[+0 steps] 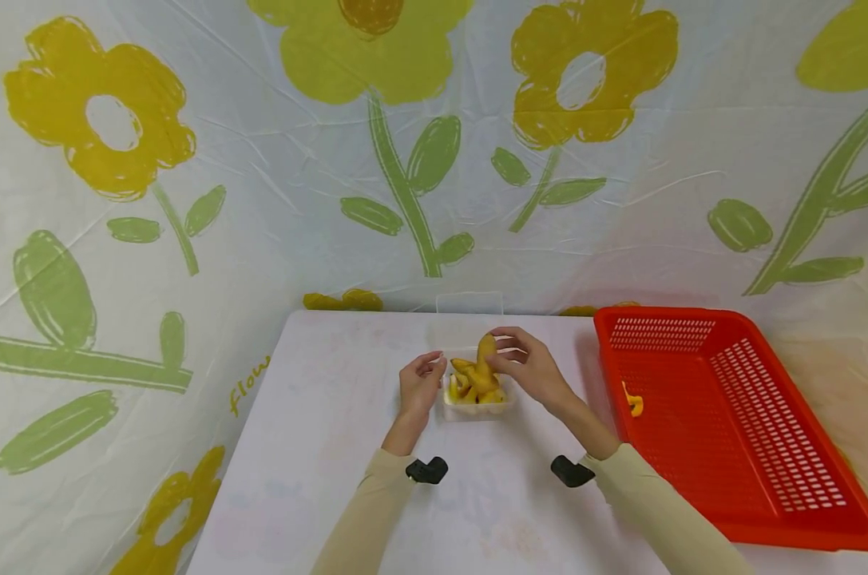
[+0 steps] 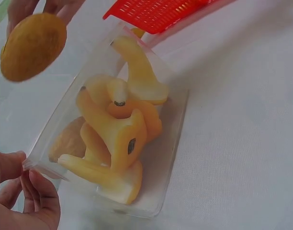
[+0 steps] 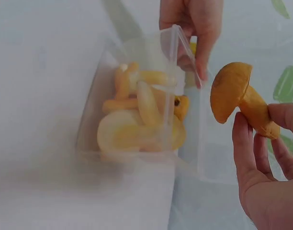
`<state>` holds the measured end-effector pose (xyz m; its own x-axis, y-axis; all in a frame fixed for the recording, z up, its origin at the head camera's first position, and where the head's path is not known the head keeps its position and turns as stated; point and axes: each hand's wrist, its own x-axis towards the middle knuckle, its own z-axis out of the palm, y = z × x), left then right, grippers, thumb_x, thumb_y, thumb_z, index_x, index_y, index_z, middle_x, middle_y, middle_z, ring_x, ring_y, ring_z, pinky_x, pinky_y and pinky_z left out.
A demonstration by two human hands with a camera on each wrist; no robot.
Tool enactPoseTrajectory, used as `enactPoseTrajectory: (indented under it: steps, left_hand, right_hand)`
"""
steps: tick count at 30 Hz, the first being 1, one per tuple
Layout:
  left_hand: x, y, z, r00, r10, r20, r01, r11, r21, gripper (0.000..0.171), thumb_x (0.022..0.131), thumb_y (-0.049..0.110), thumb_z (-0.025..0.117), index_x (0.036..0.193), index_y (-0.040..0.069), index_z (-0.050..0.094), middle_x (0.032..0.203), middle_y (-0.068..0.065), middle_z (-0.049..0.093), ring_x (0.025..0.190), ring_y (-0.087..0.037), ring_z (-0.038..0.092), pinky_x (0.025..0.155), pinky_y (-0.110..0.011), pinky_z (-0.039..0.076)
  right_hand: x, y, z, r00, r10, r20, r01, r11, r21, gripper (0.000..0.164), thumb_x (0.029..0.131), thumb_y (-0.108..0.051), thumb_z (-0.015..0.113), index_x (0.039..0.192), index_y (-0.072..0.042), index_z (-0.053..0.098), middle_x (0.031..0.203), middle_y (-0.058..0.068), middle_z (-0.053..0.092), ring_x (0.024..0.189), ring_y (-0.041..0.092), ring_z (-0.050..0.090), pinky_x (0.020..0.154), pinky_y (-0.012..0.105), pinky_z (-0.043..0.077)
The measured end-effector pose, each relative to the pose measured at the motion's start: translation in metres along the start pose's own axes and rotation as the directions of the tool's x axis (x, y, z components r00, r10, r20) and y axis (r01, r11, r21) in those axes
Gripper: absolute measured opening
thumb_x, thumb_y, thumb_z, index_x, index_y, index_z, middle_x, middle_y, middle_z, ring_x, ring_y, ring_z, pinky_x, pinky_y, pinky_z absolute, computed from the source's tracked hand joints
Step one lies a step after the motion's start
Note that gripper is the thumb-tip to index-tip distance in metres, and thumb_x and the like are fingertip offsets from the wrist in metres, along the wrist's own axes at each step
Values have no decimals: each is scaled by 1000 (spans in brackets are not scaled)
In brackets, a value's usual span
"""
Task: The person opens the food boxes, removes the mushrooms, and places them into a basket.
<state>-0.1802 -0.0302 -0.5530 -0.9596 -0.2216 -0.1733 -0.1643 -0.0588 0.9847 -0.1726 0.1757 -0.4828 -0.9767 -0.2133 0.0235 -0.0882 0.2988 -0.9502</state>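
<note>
My right hand pinches a brownish-yellow toy mushroom by its stem, cap away from the fingers. It holds the mushroom above a clear plastic box, apart from the pieces inside. Several yellow mushroom-like pieces lie heaped in the box, some with dark tips. At the box's left side, my left hand pinches the rim at a corner between thumb and fingers, as the left wrist view shows. Behind the box stands its transparent lid, raised.
A large red perforated basket stands on the right side of the white table. One small yellow piece lies in or against its left side. A flower-printed cloth hangs behind and to the left of the table.
</note>
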Motion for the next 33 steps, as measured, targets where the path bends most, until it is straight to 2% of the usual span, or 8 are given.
enactPoseTrajectory:
  steps: [7, 11, 15, 20, 29, 33]
  left_hand:
    - [-1, 1, 0, 1000, -16, -8, 16, 1000, 17, 29, 99, 14, 70, 123, -2, 70, 99, -14, 68, 75, -14, 55, 64, -17, 49]
    - [-1, 1, 0, 1000, -26, -3, 26, 999, 18, 29, 100, 14, 69, 124, -2, 70, 98, -11, 68, 76, -13, 54, 64, -17, 49]
    - [-1, 0, 0, 1000, -27, -7, 27, 999, 23, 28, 99, 15, 69, 123, 0, 72, 97, -8, 68, 76, -13, 55, 65, -17, 49]
    - [-2, 1, 0, 1000, -28, -14, 28, 999, 36, 27, 99, 17, 70, 122, 3, 73, 98, -8, 68, 75, -13, 55, 65, -18, 50]
    - [-2, 1, 0, 999, -33, -24, 35, 998, 52, 27, 99, 19, 71, 121, 4, 73, 97, -8, 68, 73, -14, 54, 66, -20, 50]
    - [0, -1, 1, 999, -25, -26, 27, 999, 47, 26, 98, 18, 71, 119, 4, 74, 94, -7, 67, 71, -13, 54, 65, -19, 49]
  right_hand:
    - [-8, -4, -28, 998, 54, 28, -54, 998, 15, 48, 99, -21, 71, 142, -7, 55, 136, 23, 57, 116, 37, 65, 90, 30, 57]
    - [-12, -5, -46, 996, 76, 36, -75, 997, -11, 50, 99, -25, 70, 143, -8, 53, 138, 22, 57, 117, 35, 64, 90, 31, 57]
    - [-18, -6, -65, 996, 85, 30, -84, 996, -9, 51, 100, -26, 69, 144, -8, 53, 137, 23, 57, 114, 29, 66, 91, 32, 57]
    - [-25, -4, -86, 995, 96, 2, -97, 995, 8, 52, 101, -29, 68, 144, -7, 52, 135, 21, 57, 108, 14, 67, 89, 26, 56]
    - [-36, 9, -128, 989, 136, -56, -134, 990, 37, 54, 101, -33, 67, 146, -9, 50, 124, 2, 56, 105, 10, 62, 88, 23, 56]
    - [-40, 15, -148, 984, 158, -78, -148, 982, 119, 51, 101, -30, 68, 144, -10, 51, 122, -1, 55, 102, 7, 61, 88, 22, 56]
